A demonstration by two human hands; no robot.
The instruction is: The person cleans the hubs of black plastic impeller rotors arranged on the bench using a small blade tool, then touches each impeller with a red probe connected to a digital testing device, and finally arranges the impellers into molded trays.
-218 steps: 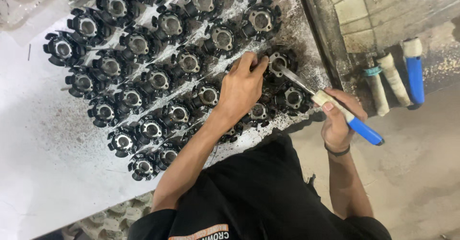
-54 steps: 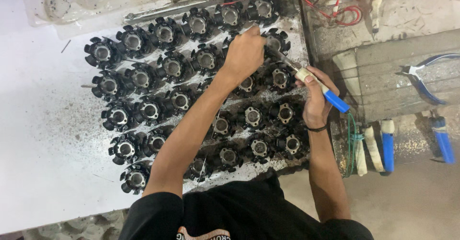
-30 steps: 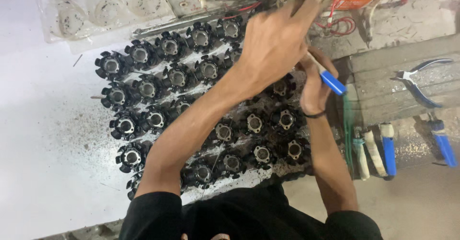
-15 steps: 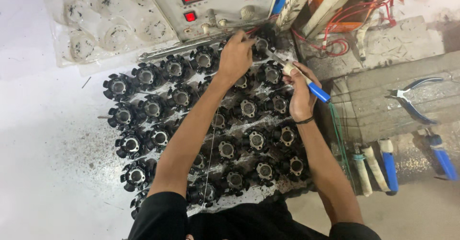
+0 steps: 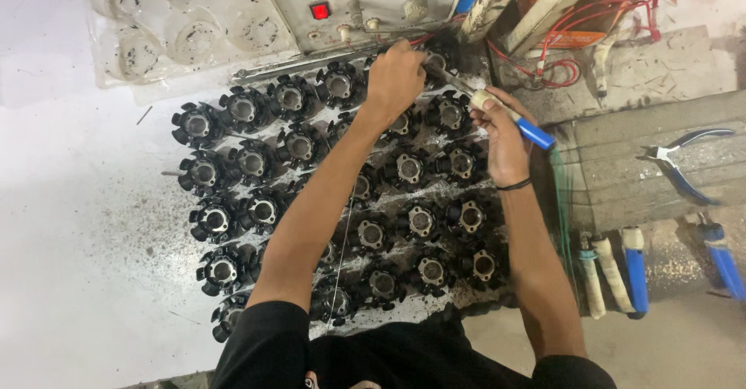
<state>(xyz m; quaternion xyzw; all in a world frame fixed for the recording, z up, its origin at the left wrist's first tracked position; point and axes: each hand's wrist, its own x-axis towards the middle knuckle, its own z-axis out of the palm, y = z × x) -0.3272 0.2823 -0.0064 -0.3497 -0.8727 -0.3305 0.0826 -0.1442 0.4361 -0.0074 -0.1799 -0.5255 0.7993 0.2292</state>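
Observation:
Several black round finned parts [image 5: 409, 169] with metal hubs lie in rows on a white table [image 5: 85, 226]. My left hand [image 5: 396, 74] reaches across them and grips one part at the far right end of the top row. My right hand [image 5: 497, 129] holds a thin tool with a blue handle [image 5: 513, 118]. Its metal tip points into the part under my left hand.
A grey box with red number displays and knobs [image 5: 357, 0] stands just behind the rows. A clear plastic tray [image 5: 179, 27] lies at the back left. Red wires [image 5: 575, 47], blue-handled pliers [image 5: 684, 163] and more blue-handled tools [image 5: 633, 268] lie on the right.
Both hands have moved from the near right parts up to the far top row. The view has shifted so the grey box now shows.

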